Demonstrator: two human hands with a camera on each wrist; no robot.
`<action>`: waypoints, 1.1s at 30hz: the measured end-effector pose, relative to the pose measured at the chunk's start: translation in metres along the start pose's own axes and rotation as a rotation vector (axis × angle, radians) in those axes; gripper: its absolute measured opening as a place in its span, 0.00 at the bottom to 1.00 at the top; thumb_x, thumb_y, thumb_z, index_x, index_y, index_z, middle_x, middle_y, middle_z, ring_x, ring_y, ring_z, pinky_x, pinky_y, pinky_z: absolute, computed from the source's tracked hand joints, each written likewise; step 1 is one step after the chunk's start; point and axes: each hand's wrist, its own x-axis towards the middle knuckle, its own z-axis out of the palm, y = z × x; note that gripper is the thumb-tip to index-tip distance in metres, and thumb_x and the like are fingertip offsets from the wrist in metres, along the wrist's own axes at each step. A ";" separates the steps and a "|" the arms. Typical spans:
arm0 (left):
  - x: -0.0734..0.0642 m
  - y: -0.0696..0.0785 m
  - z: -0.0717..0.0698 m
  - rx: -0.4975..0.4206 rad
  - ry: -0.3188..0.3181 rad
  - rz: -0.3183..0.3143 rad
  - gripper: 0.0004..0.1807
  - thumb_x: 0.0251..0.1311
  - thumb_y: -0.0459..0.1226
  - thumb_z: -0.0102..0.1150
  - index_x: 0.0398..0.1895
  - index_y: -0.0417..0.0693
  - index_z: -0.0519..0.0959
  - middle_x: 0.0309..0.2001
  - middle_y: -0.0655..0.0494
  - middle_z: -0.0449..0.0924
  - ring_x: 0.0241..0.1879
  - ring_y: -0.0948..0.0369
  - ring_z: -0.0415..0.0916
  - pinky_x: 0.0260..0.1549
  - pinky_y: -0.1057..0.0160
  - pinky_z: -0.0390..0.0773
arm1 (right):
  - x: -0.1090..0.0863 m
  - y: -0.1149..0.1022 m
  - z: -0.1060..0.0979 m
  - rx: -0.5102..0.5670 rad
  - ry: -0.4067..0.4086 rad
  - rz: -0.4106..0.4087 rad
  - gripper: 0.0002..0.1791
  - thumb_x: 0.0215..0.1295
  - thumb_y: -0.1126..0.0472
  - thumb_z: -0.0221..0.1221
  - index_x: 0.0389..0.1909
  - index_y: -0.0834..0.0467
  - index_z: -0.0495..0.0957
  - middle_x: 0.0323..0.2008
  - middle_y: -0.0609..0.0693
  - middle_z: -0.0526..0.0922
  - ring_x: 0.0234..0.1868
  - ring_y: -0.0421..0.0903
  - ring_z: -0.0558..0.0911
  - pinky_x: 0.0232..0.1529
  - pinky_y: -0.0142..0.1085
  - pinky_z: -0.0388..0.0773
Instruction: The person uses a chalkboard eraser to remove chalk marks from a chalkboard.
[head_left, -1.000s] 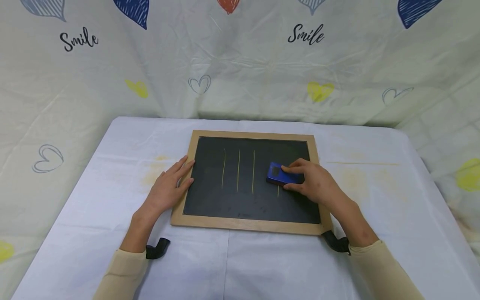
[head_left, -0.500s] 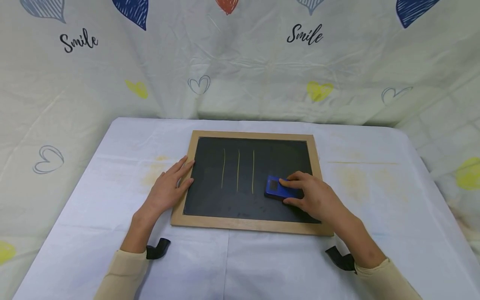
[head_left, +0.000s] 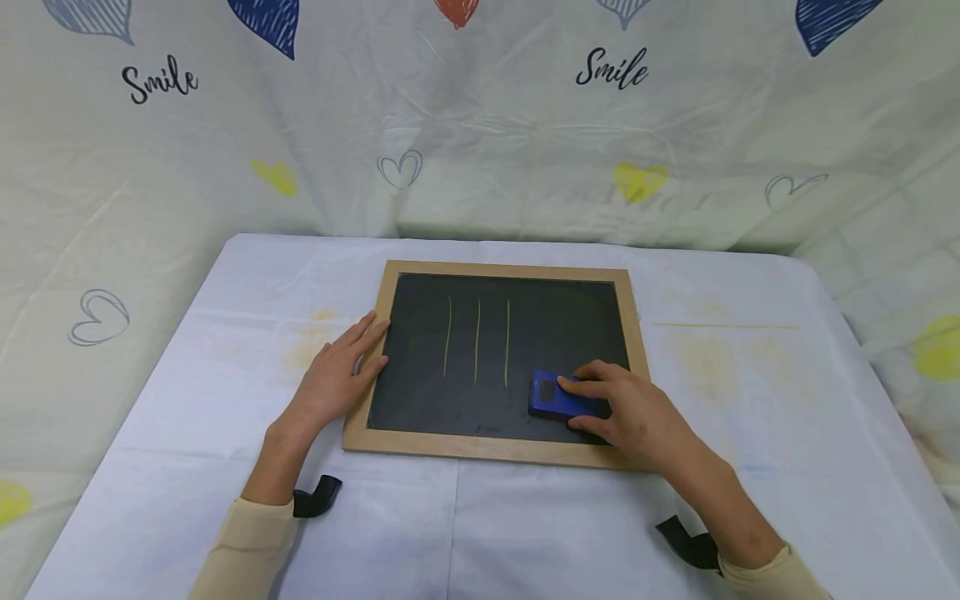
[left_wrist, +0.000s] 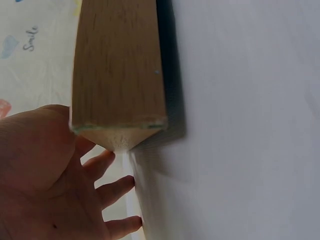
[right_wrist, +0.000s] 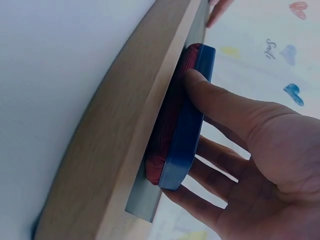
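A small blackboard [head_left: 450,408] in a wooden frame lies on the white-covered table. Three thin yellow chalk lines [head_left: 477,342] run down its left and middle part. My right hand [head_left: 637,412] grips a blue board eraser [head_left: 551,396] between thumb and fingers, low on the board's right side. In the right wrist view the eraser's dark red felt [right_wrist: 170,120] faces the board. My left hand [head_left: 333,375] rests against the frame's left edge with fingers extended; the left wrist view shows this hand [left_wrist: 50,170] beside the frame's wooden side [left_wrist: 117,65].
White cloth [head_left: 405,533] covers the table, with faint yellow chalk smudges [head_left: 705,362] to the right of the board and more at its left. A printed curtain [head_left: 510,167] hangs behind. Black wrist mounts [head_left: 318,497] stick out by both sleeves.
My right hand has slid the eraser down toward the board's near edge. The short piece of yellow line that showed below it a second ago is gone. My left hand has stayed put.
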 end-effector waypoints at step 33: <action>0.001 0.001 0.000 -0.002 -0.020 -0.009 0.34 0.78 0.44 0.54 0.83 0.54 0.58 0.85 0.48 0.49 0.83 0.41 0.51 0.76 0.25 0.49 | 0.025 0.008 -0.004 0.015 -0.005 0.071 0.32 0.61 0.53 0.75 0.67 0.48 0.81 0.63 0.54 0.81 0.61 0.61 0.84 0.46 0.54 0.85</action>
